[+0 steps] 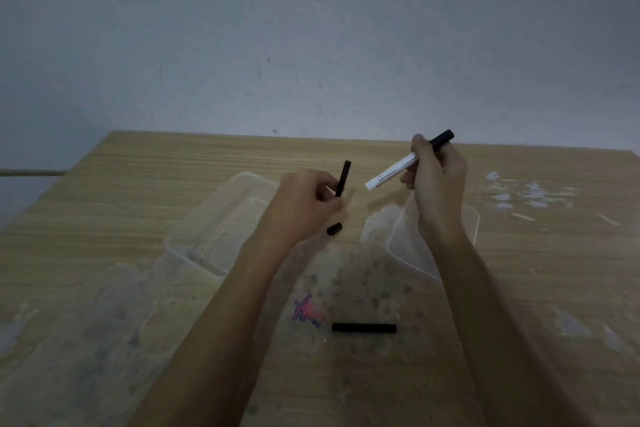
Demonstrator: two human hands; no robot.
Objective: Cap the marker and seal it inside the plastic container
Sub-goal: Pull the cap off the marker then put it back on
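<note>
**Marker and cap held apart above the table**

The right hand [434,180] clamps the white marker [394,172]; the left hand [304,204] pinches a black cap [343,178], apart from the marker's end. Beneath the left hand sits the clear container [214,229]; its lid [412,253] lies right of the container. Another black piece [363,327] lies nearer the camera than the container.

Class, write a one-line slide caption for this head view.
Left hand holds a black stick, right hand a white marker, above an open plastic container.

open container [221,229] left, lid [408,246] right, black stick [363,327] near, table [519,288] free beyond
</note>
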